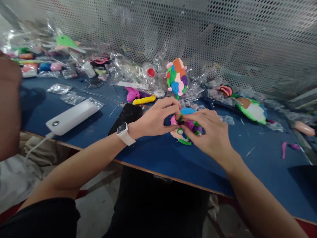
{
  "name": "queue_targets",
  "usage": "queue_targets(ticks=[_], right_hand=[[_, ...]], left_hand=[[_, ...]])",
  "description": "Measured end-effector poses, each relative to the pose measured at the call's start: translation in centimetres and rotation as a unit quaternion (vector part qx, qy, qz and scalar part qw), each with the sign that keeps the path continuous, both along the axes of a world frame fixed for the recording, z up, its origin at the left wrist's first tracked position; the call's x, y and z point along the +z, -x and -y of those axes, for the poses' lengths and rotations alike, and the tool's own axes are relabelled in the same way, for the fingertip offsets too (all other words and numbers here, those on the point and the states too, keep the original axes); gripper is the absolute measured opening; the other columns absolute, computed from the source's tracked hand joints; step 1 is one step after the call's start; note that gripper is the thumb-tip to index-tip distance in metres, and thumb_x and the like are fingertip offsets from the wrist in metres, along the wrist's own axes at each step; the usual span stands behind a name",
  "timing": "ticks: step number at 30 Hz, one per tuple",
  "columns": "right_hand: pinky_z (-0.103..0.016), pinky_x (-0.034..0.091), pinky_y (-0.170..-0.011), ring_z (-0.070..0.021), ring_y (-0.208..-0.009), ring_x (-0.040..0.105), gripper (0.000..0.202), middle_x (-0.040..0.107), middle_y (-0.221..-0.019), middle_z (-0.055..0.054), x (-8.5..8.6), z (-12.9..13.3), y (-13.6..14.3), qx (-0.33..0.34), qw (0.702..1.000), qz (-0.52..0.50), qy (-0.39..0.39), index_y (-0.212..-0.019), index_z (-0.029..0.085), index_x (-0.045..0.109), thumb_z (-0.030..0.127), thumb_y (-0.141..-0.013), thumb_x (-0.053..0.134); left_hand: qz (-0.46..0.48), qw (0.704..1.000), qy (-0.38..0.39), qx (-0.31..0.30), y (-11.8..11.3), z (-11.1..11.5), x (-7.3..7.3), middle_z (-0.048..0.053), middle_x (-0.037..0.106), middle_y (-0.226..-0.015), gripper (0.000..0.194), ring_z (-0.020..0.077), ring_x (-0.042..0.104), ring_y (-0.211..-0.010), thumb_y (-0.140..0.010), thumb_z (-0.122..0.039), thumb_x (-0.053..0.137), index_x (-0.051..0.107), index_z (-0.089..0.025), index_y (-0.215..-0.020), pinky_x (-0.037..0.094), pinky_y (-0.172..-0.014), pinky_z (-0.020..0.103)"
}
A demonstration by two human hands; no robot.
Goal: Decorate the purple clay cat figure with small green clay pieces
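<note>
Two bare hands at work over a multicoloured clay piece [182,133], which lies on a blue table [158,152] and serves here as the landmark. Nearest, the left hand [162,115], a white-strapped watch [125,133] at its wrist, arches in from the left of the clay piece, thumb and forefinger brought together on a small dark bit [181,122]. The right hand [210,130], reaching in from the right, pinches the same bit, its fingertips meeting the left's just above the clay piece, which both partly cover. To the left of the clay piece lie a black phone [127,115] and, farther left, a white power bank [74,115]. Beyond it: a yellow strip [144,100], a second clay model [177,77], clear wrappers [128,67] and, farthest, a perforated panel [223,36].
</note>
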State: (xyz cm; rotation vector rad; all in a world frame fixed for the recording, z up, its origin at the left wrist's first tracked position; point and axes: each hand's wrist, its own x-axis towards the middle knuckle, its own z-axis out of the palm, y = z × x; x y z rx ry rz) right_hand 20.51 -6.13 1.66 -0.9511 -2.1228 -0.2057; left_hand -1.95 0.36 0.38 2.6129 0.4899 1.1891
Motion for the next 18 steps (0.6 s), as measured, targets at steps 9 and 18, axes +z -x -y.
queue_targets(ticks=[9,18], right_hand=[[-0.040,0.045,-0.085,-0.0229,-0.096,0.070,0.008,0.082,-0.097,-0.001,-0.05,0.10,0.37,-0.019,0.994,0.104,-0.028,-0.098,0.025,0.072,0.018,-0.099,0.069],[-0.040,0.050,-0.087,-0.0214,-0.097,0.073,0.010,0.084,-0.102,0.001,-0.77,-0.10,0.27,-0.007,0.996,0.080,-0.028,-0.108,0.026,0.072,0.019,-0.101,0.070]], left_hand=[[-0.012,1.000,-0.008,0.019,0.01,-0.44,-0.36,0.010,0.064,-0.112,0.014,0.0216,0.063,-0.108,-0.098,-0.031,0.073,0.069,-0.019,-0.090,0.052,-0.096,0.039],[-0.052,0.996,0.039,0.065,0.05,-0.92,-0.46,0.005,0.067,-0.100,0.019,0.0204,0.063,-0.095,-0.089,-0.028,0.078,0.061,-0.019,-0.094,0.050,-0.088,0.035]])
